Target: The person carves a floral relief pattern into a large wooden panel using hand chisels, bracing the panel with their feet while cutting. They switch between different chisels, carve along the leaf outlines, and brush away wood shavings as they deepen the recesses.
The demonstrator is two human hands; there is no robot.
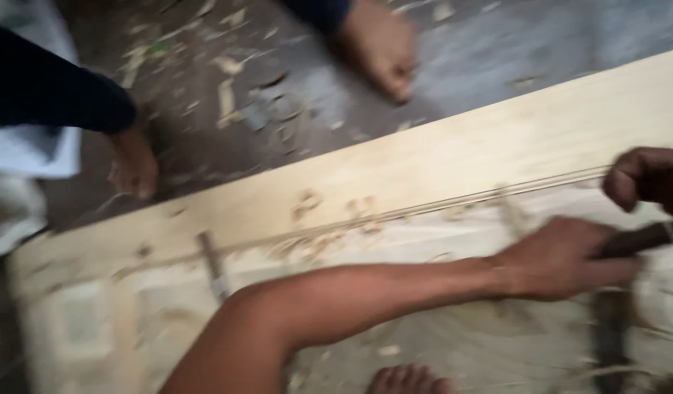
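The upper band of the wooden panel (497,138) is left bare; lower down, passage is blocked by a forearm (351,299), shavings (336,219) and a small tool (212,266).

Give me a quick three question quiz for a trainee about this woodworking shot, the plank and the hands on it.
1. True or false: the left hand rests on the pale wooden plank.
2. What litters the dark floor beyond the plank? A) wood shavings B) nails C) paint drips
3. Which of the worker's hands grips the dark tool handle from the far side?

Key:
1. True; the forearm crosses the plank and the hand lies by the handle.
2. A, wood shavings.
3. The right hand, at the frame's right edge. The picture is blurred, so the tool's kind cannot be told.
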